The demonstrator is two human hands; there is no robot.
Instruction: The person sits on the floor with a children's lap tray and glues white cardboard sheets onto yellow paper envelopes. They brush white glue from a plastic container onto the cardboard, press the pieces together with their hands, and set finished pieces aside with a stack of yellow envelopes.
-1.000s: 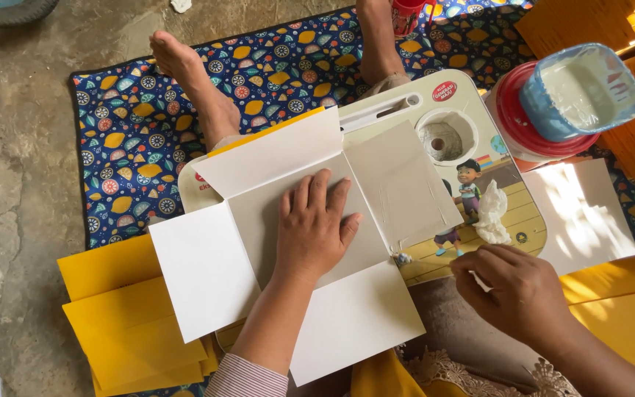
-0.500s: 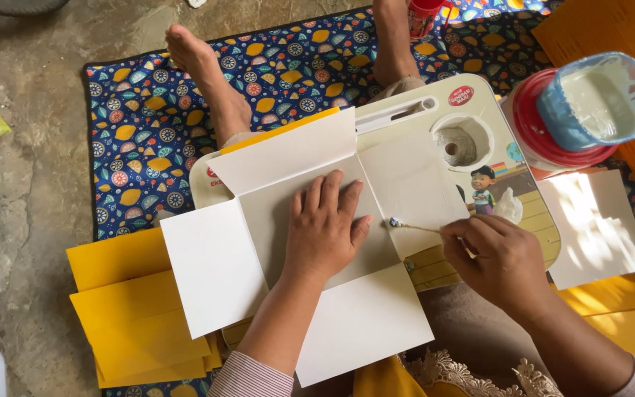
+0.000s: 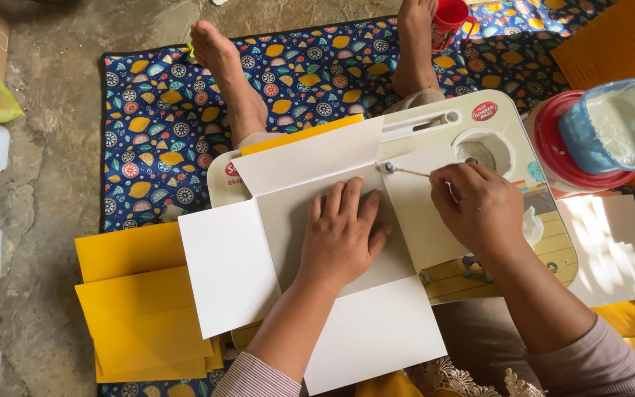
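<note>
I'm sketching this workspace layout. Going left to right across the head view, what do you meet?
Yellow paper stack → white cross-shaped card → left hand pressing its middle → right hand holding a thin stick → blue tub on a red lid.

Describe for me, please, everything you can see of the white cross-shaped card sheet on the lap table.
The white cross-shaped card sheet looks like thin matte cardboard, creased into a centre panel with four flaps. It lies flat, opened out, on the cream plastic lap table. The left hand presses palm-down on the centre panel. The right hand holds a thin stick whose tip meets the crease by the right flap.
</note>
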